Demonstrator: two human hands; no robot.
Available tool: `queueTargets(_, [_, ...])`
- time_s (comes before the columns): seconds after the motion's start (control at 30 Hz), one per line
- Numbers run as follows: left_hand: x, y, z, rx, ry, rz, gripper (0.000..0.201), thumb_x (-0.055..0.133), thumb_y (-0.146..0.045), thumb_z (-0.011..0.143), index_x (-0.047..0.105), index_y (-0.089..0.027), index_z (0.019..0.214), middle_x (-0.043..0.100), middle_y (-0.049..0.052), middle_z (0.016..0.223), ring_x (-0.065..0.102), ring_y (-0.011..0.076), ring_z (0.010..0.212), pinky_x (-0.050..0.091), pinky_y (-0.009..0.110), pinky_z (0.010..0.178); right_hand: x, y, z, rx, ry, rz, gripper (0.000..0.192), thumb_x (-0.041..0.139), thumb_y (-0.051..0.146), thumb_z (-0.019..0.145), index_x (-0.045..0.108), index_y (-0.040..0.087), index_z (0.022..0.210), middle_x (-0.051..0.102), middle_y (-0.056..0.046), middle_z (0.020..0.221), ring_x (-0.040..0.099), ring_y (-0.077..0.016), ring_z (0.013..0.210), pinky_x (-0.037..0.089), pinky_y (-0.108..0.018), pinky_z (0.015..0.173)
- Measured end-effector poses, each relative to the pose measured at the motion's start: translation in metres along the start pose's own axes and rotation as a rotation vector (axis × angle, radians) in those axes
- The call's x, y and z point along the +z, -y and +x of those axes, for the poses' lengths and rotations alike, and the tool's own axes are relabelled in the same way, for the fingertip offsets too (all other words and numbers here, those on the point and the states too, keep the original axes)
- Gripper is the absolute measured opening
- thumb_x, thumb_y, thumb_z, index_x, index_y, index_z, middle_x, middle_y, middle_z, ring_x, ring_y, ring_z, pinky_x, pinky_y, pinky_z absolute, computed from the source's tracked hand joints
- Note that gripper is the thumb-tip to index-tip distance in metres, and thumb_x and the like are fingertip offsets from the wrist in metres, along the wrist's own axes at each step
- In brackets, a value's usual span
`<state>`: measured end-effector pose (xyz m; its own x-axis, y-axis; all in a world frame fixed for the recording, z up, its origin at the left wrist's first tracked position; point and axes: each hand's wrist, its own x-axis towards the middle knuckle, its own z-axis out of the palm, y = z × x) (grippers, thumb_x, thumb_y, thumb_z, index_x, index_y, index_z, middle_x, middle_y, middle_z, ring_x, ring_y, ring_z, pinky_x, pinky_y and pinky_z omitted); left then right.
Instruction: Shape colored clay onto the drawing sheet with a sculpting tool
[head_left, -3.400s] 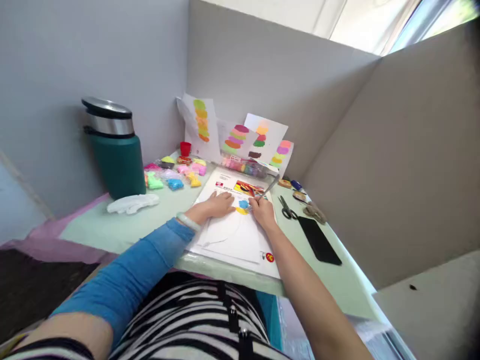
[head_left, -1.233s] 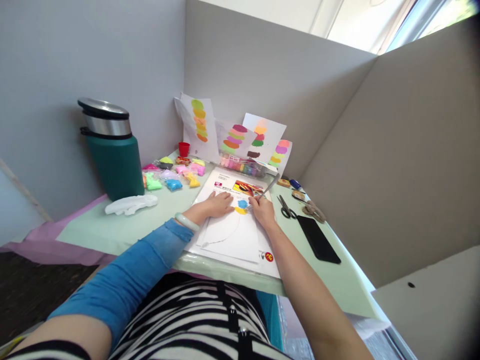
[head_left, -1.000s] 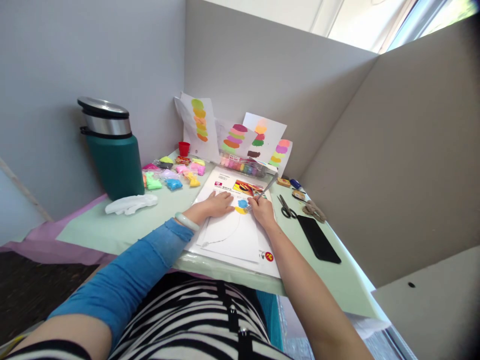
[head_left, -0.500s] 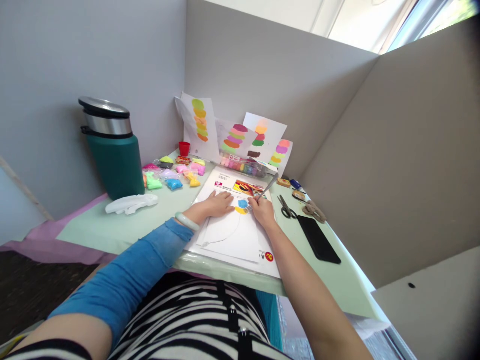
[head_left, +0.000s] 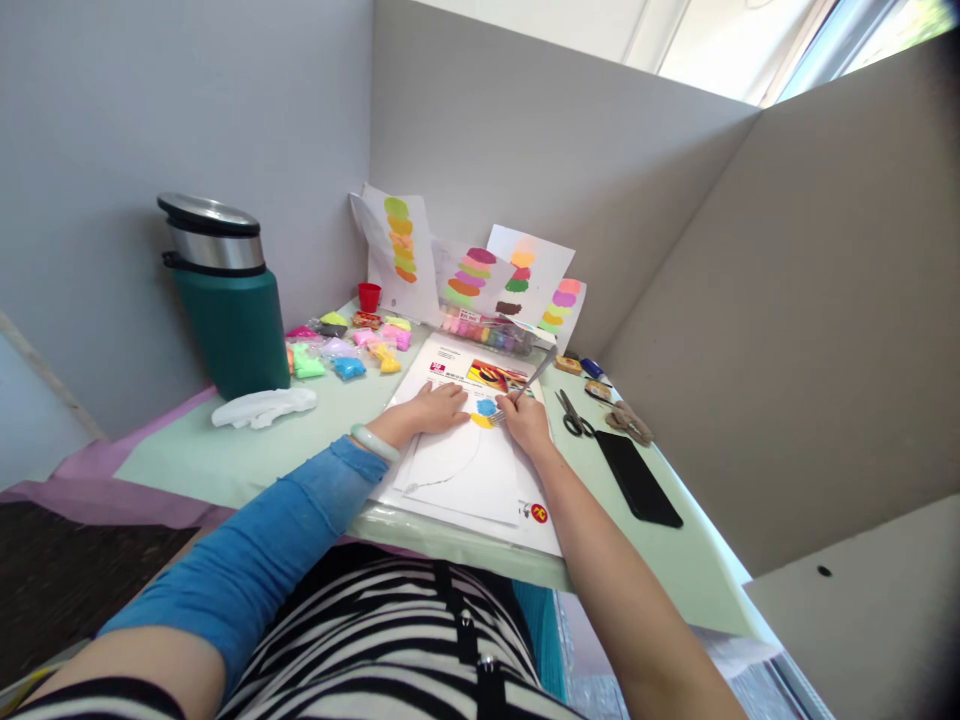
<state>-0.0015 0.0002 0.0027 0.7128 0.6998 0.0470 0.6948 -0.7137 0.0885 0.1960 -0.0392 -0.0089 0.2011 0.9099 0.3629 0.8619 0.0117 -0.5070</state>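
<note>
My right hand (head_left: 526, 420) is closed around a metal fork (head_left: 537, 371), whose tines rest at a yellow patch (head_left: 482, 421) on the white paper (head_left: 457, 480). Just above that patch is a blue one (head_left: 486, 407); both look like soft clay pressed onto the sheet. My left hand (head_left: 439, 408) lies flat on the paper to the left of the patches, fingers stretched out and holding nothing. A thin pencil line curves down the sheet below. Under the paper is a larger printed sheet (head_left: 454, 352) with a coloured picture.
Bagged coloured clay (head_left: 349, 368), a red cup (head_left: 369, 296), white gloves (head_left: 264, 408) and a green tumbler (head_left: 232, 320) stand left. Rightward are scissors (head_left: 574, 415), a black phone-like slab (head_left: 637, 478) and a brown cloth (head_left: 628, 423). Colour-swatch sheets (head_left: 409, 250) lean against the partition behind a clear box (head_left: 487, 330).
</note>
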Motion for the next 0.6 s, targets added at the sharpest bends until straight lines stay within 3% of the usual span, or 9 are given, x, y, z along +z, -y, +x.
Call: queueTargets(0.6, [0.0029, 0.0024, 0.0019, 0.019, -0.015, 0.011, 0.048, 0.029, -0.045, 0.09, 0.036, -0.018, 0.129, 0.032, 0.014, 0.142, 0.027, 0.0259, 0.13, 0.021, 0.054, 0.102, -0.0003, 0.0012, -0.0012, -0.04, -0.028, -0.015, 0.032, 0.044, 0.043, 0.085, 0.063, 0.02, 0.075, 0.066, -0.003, 0.072, 0.06, -0.0149, 0.072, 0.037, -0.021, 0.064])
